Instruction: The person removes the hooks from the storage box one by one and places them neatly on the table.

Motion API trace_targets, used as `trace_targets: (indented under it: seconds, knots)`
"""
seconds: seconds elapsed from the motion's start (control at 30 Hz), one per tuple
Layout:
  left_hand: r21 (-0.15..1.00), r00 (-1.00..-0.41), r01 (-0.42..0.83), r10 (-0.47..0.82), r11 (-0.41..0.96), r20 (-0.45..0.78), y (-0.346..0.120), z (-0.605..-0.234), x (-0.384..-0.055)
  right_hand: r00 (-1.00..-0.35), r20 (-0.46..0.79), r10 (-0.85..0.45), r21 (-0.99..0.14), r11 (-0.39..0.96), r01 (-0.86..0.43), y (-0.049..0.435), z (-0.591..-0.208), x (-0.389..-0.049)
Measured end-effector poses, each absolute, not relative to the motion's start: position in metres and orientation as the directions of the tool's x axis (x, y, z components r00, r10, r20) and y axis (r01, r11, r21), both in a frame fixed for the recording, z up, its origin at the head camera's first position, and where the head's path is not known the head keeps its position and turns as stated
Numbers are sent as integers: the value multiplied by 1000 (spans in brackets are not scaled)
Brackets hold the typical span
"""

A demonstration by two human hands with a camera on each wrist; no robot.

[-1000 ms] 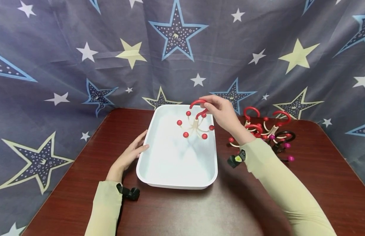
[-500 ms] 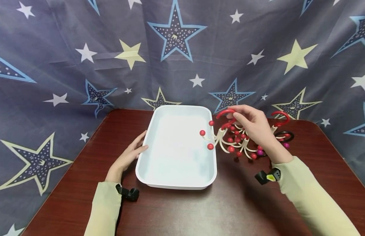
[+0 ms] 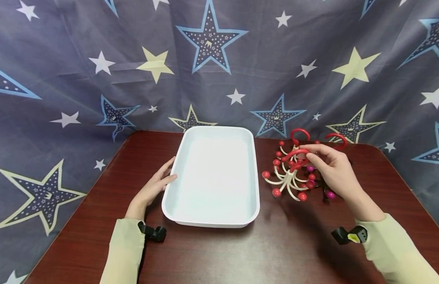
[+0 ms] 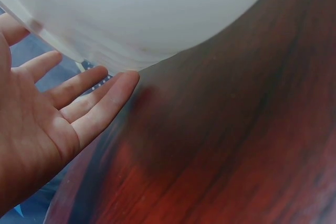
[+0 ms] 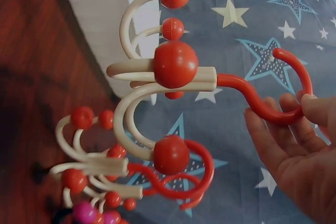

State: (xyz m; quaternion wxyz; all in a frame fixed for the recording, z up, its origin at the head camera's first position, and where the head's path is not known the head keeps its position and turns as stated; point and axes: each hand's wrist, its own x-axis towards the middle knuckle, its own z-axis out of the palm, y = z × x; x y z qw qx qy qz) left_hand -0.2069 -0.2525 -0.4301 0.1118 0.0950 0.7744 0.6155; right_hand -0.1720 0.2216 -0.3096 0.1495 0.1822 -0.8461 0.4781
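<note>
My right hand [image 3: 334, 170] pinches the curved red hook of a multi-arm hanger hook [image 3: 288, 179] between thumb and fingers. This hanger has cream arms curving outward, each tipped with a red ball; in the right wrist view its body [image 5: 210, 78] is held off the table. It hangs to the right of a white tray [image 3: 212, 177], over similar hangers. On the tray's left side, my left hand [image 3: 152, 191] rests against the rim with its fingers extended. In the left wrist view those straight fingers [image 4: 107, 106] lie along the tray's outer wall.
Another red hanger [image 3: 300, 134] stands behind the held one, with a further red hook [image 3: 338, 138] behind my right hand. A dark hanger with magenta balls [image 3: 330, 195] is partly hidden there. A star-patterned cloth [image 3: 212, 90] borders the table's [image 3: 219, 252] far edge.
My right hand has carried the red hanger from above the tray to the right, over the other hangers, and lower. My left hand has stayed at the tray.
</note>
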Motion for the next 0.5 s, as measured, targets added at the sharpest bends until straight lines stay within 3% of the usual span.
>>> trace_targets:
  seconds: [0.5]
  knots:
    - [974, -958, 0, 279, 227, -65, -253, -431, -208, -928, 354, -118, -762, 538, -360, 262, -336, -149]
